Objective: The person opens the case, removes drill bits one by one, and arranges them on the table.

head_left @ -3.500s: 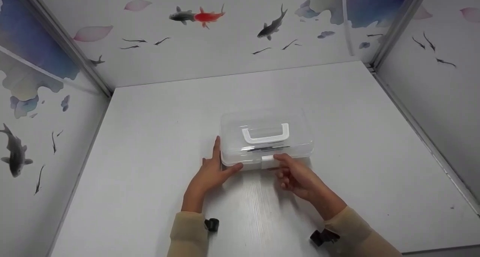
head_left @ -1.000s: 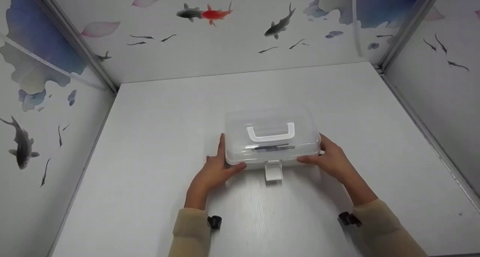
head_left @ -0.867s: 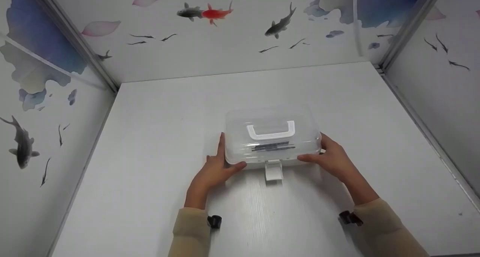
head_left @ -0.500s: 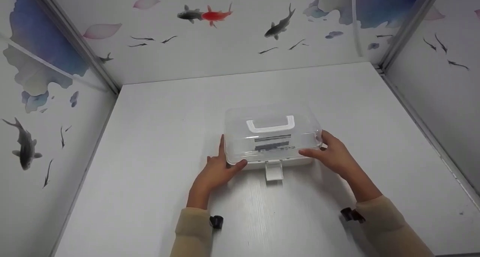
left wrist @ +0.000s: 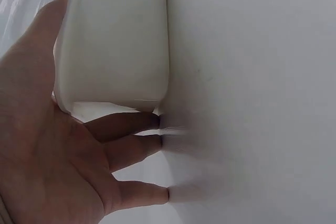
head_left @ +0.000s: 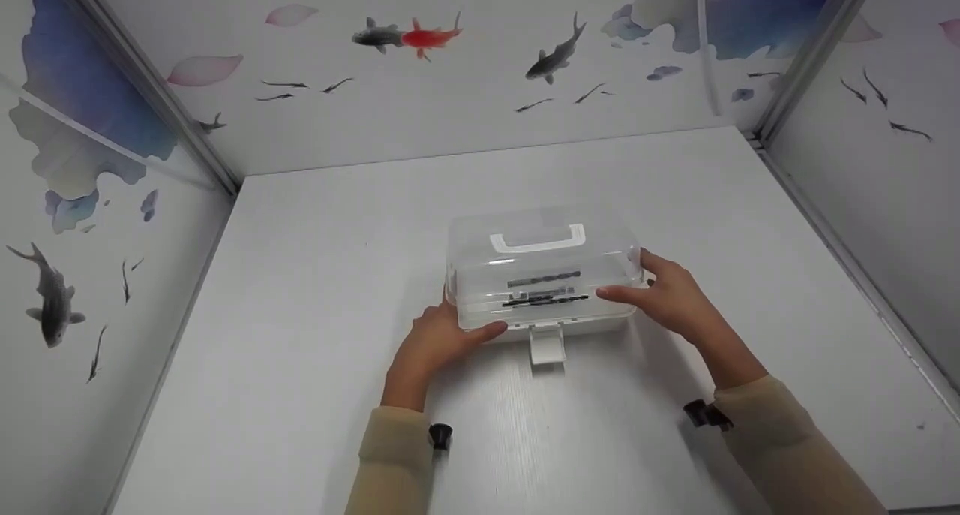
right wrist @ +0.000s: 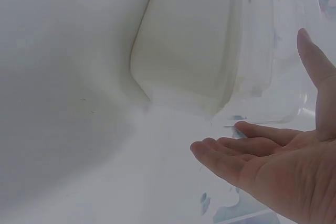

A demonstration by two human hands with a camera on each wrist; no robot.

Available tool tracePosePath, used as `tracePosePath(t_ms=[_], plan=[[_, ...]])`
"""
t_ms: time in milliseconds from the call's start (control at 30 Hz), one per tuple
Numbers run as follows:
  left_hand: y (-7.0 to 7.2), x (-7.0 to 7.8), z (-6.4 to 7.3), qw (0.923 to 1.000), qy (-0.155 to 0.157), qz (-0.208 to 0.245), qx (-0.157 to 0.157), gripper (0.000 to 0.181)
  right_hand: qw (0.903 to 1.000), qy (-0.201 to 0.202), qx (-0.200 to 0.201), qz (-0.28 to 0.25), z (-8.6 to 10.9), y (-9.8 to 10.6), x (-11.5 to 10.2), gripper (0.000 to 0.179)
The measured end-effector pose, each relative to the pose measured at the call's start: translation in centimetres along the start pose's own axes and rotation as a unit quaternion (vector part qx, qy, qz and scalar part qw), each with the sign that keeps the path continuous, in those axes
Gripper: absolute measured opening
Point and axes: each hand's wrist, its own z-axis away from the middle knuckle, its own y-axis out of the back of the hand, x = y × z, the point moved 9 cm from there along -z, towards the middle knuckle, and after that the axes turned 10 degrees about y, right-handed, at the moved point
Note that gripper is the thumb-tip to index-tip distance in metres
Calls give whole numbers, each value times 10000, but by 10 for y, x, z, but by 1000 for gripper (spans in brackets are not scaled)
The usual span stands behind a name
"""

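Observation:
A plastic storage box with a white base [left wrist: 115, 40] and a clear lid [head_left: 480, 282] sits mid-table. Its white carry handle [head_left: 538, 245] lies on top, and the front latch [head_left: 547, 345] hangs unfastened. Dark narrow streaks show across the lid's front. At the near left corner, my left hand [head_left: 431, 346] braces the base: the thumb lies along the front edge, and several straight fingers stand with tips at the table. My right hand [head_left: 679, 305] holds the lid's right front corner, thumb on the front and fingers along the side, with the lid tipped slightly back.
The white table [head_left: 322, 275] extends around the box. Printed panels enclose it: a back wall [head_left: 465, 117] with fish pictures, a left wall [head_left: 112, 297] and a right wall [head_left: 862, 185]. A black wrist camera [head_left: 441, 436] is by the left sleeve, another camera [head_left: 705, 414] by the right.
The latch was flipped down and my right hand moved to the right corner. Since then the lid and handle have tilted up and back with that hand; my left hand has slid slightly right.

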Motion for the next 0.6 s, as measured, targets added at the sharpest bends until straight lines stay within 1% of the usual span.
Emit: tracePosePath(t_ms=[133, 200, 300, 433, 500, 600], plan=[[1, -1, -2, 9998, 171, -7, -31, 123, 9997, 0, -2, 253, -5, 9, -5, 114], [1, -2, -3, 9997, 228, 0, -60, 128, 9994, -30, -14, 350, -7, 13, -6, 117], [1, -1, -3, 9997, 194, 104, -113, 128, 9994, -53, -15, 346, -10, 16, -9, 119], [0, 3, -5, 9995, 100, 232, -177, 127, 9995, -34, 48, 295, -12, 20, -13, 115], [1, 3, -6, 9996, 90, 217, -137, 129, 9995, -2, 151, 271, -13, 22, -16, 111], [5, 4, -8, 9998, 62, 173, -32, 135, 9984, 189, 416, 342, -15, 25, -22, 102]])
